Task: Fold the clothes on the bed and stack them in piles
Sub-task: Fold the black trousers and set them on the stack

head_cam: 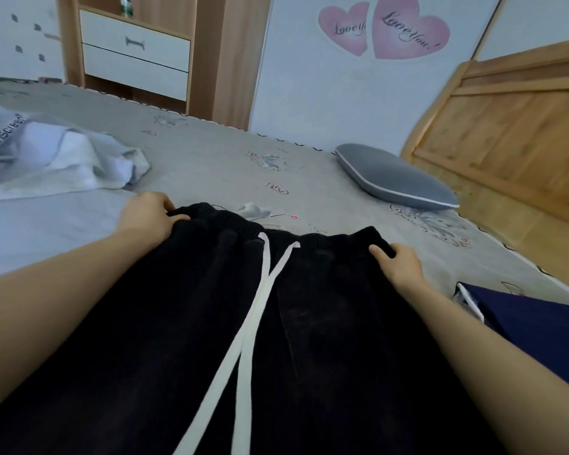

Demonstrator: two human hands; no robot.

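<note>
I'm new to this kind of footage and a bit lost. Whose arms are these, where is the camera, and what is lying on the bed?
There is no machine here: a person wears a camera on the head, looking forward and down at their own arms. The left hand and right hand each grip an end of the waistband of dark trousers, which have a white drawstring. The trousers lie on a grey bed sheet. Also on it: a crumpled white garment far left, a grey pillow by the wooden headboard, and a navy garment at right.

matt black cloth trousers (211,323), wooden headboard (506,126)
</note>
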